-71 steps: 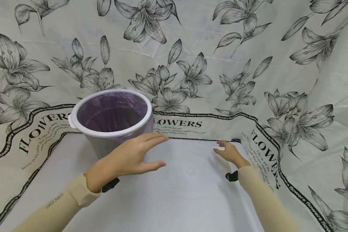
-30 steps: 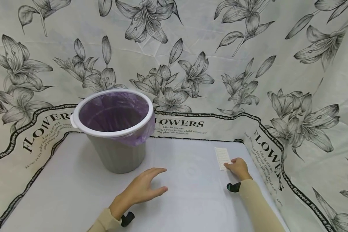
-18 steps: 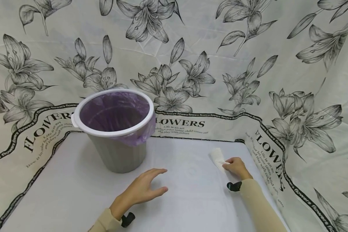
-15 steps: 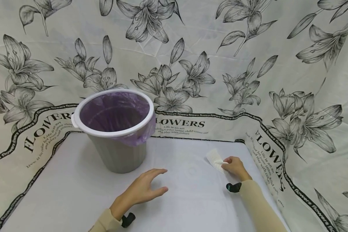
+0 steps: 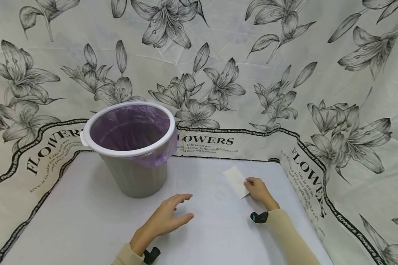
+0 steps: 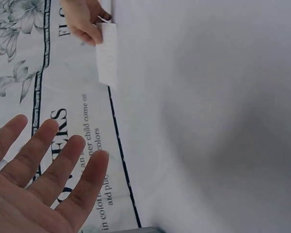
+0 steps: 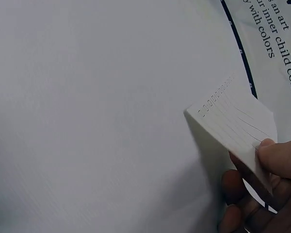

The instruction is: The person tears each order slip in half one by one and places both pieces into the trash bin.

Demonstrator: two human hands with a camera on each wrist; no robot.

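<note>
Between the thumb and fingers of my right hand (image 5: pixel 258 190) a small white sheet of lined paper (image 5: pixel 236 182) is pinched by its side. In the right wrist view the sheet of paper (image 7: pixel 235 114) shows a row of small punched holes along one edge, and it tilts up off the table. My left hand (image 5: pixel 166 218) hovers over the table with fingers spread and holds nothing; in the left wrist view its fingers (image 6: pixel 68 170) are relaxed. A grey bin (image 5: pixel 136 176) with a white rim and purple liner stands upright beyond the left hand.
The white tabletop (image 5: pixel 209 228) carries the bin at its back left. Behind and at the sides hangs a cloth (image 5: pixel 219 22) printed with flowers and lettering. A black wrist camera (image 5: pixel 259 217) sits at the right cuff, another (image 5: pixel 151 254) at the left.
My right hand reached down at the right, gripped the sheet of paper and has lifted it leftward. The left hand drew back from beside the bin earlier and has barely moved since.
</note>
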